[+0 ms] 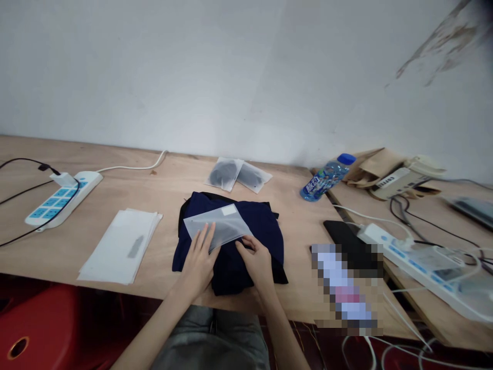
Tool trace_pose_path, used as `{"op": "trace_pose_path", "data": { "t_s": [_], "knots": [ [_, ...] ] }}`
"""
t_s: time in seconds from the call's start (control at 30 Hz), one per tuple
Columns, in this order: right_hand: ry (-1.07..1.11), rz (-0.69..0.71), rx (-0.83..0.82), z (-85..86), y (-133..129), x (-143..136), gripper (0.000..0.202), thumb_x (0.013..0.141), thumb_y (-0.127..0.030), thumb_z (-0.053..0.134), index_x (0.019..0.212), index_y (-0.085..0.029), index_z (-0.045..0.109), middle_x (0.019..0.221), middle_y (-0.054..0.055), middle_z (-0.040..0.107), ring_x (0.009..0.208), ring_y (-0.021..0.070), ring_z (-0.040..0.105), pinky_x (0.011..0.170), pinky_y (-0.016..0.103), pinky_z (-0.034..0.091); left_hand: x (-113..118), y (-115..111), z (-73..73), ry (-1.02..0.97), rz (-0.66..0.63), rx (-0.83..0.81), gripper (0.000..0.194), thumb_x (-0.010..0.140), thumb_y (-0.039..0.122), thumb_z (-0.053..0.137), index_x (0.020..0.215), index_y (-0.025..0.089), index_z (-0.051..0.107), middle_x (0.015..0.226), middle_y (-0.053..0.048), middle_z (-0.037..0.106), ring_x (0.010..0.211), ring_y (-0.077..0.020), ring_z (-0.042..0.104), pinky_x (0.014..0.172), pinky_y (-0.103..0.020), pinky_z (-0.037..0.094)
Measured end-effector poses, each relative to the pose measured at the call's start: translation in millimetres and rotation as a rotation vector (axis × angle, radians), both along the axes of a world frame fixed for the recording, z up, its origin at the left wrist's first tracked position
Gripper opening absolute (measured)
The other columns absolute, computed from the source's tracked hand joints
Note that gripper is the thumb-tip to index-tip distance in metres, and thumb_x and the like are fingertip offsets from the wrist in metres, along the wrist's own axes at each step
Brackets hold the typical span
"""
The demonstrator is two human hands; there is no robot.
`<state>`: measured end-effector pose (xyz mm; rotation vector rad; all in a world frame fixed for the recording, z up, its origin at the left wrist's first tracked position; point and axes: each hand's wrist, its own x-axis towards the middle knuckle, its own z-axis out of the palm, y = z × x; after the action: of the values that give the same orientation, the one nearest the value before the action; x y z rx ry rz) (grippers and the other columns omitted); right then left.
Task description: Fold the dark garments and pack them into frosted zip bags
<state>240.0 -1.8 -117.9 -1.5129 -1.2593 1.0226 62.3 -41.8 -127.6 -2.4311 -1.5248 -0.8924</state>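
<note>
A frosted plastic bag (223,226) with a small white label lies slanted on a pile of folded dark blue cloth (265,226). My left hand (200,257) rests on the bag's lower left side, fingers stretched out over it. With thumb and fingers bent together, my right hand (254,254) pinches the bag's lower right corner; the fingertips are partly hidden. To the left lies a stack of white flat bags or sheets (119,246). Behind the cloth are two more frosted bags, a left one (224,173) and a right one (253,177), each with something dark inside.
A white power strip (63,200) with cables lies at left, another power strip (419,270) at right. A blue-capped bottle (325,177) leans near brown paper packaging (370,164). A black flat object (348,244) and a pixelated item (342,288) lie right of the cloth.
</note>
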Motion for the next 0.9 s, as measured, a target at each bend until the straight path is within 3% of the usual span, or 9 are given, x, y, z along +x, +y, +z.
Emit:
{"op": "trace_pose_path", "data": {
  "t_s": [0.2, 0.4, 0.47, 0.57, 0.63, 0.7, 0.9],
  "knots": [
    [-0.068, -0.050, -0.006, 2.6, 4, -2, 0.024, 0.067, -0.040, 0.069, 0.079, -0.019, 0.066, 0.082, 0.009, 0.074, 0.081, 0.0276, 0.072, 0.075, 0.036, 0.055, -9, 0, -11.5, -0.007, -0.236, -0.026, 0.078, 0.071, -0.008, 0.034, 0.145, 0.017, 0.038, 0.148, -0.009, 0.046, 0.142, -0.0249, 0.033, 0.112, -0.054, 0.037],
    [-0.150, -0.108, 0.001, 0.5, 3, -3, 0.026, 0.069, -0.044, 0.069, 0.073, -0.021, 0.057, 0.070, 0.004, 0.068, 0.064, 0.0221, 0.066, 0.064, 0.032, 0.051, -10, 0, -13.0, -0.054, -0.268, -0.062, 0.078, 0.073, -0.008, 0.031, 0.147, 0.018, 0.034, 0.147, -0.008, 0.046, 0.140, -0.0226, 0.037, 0.111, -0.051, 0.038],
    [-0.245, -0.079, 0.052, 6.4, -2, 1, 0.028, 0.072, -0.047, 0.067, 0.073, -0.022, 0.057, 0.069, 0.003, 0.065, 0.061, 0.0193, 0.062, 0.063, 0.031, 0.049, -12, 1, -11.1, -0.096, -0.264, -0.066, 0.079, 0.073, -0.008, 0.031, 0.148, 0.019, 0.033, 0.147, -0.008, 0.046, 0.139, -0.0215, 0.038, 0.110, -0.049, 0.039],
    [-0.280, 0.075, 0.064, 17.0, -11, 13, 0.029, 0.076, -0.049, 0.065, 0.084, -0.021, 0.060, 0.068, -0.001, 0.061, 0.056, 0.0159, 0.057, 0.058, 0.029, 0.047, -15, 3, -8.9, -0.156, -0.268, -0.069, 0.079, 0.075, -0.006, 0.031, 0.149, 0.020, 0.031, 0.146, -0.009, 0.048, 0.137, -0.0214, 0.042, 0.108, -0.050, 0.042],
    [-0.245, 0.168, 0.038, 20.7, -17, 19, 0.030, 0.074, -0.046, 0.068, 0.091, -0.021, 0.061, 0.067, -0.002, 0.059, 0.054, 0.0139, 0.055, 0.055, 0.027, 0.046, -14, 3, -9.1, -0.187, -0.266, -0.069, 0.077, 0.077, -0.006, 0.030, 0.149, 0.021, 0.031, 0.145, -0.009, 0.049, 0.135, -0.0213, 0.044, 0.107, -0.050, 0.042],
    [-0.180, 0.174, 0.036, 19.7, -20, 20, 0.032, 0.070, -0.043, 0.072, 0.091, -0.021, 0.060, 0.068, -0.003, 0.059, 0.055, 0.0135, 0.055, 0.055, 0.027, 0.047, -12, 2, -10.2, -0.208, -0.261, -0.062, 0.075, 0.079, -0.006, 0.030, 0.148, 0.022, 0.032, 0.144, -0.009, 0.050, 0.135, -0.0212, 0.045, 0.106, -0.051, 0.043],
    [0.183, -0.066, 0.034, 3.3, -6, -1, 0.039, 0.060, -0.043, 0.079, 0.079, -0.020, 0.053, 0.070, 0.001, 0.064, 0.068, 0.0187, 0.065, 0.065, 0.030, 0.053, -4, -1, -9.4, -0.231, -0.289, -0.032, 0.069, 0.083, -0.005, 0.030, 0.147, 0.021, 0.035, 0.143, -0.009, 0.051, 0.137, -0.0222, 0.042, 0.106, -0.051, 0.042]
  ]
}}
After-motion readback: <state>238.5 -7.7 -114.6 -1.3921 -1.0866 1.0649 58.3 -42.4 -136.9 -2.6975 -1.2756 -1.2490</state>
